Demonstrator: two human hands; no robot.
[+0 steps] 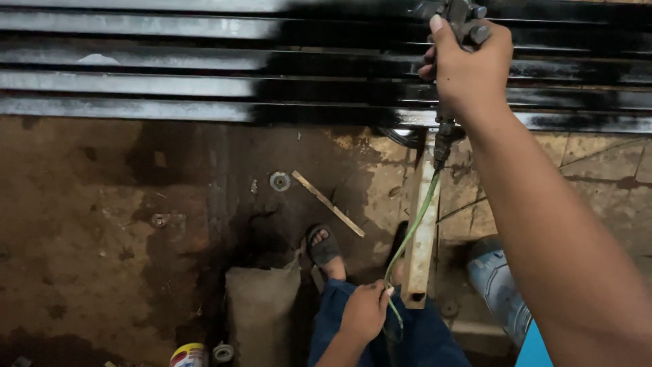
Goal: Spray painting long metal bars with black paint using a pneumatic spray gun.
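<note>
Gripping a spray gun (464,17) at the far right, the right hand (468,68) is wrapped tight around its handle, nozzle held against the metal slats (339,61), which are glossy black on the right and bare grey on the left. The left hand (365,311), near and low, pinches the thin green hose (411,231) that hangs from the gun's base. The gun looks rigid and moderately heavy, best held by its handle; the hose is soft and light and likely kinks easily. On the stained floor (88,231) lie a wooden strip (328,202), a washer (279,181), a grey sack (261,306) and, at the near edge, a round can (188,355) with a yellow, red and white label.
</note>
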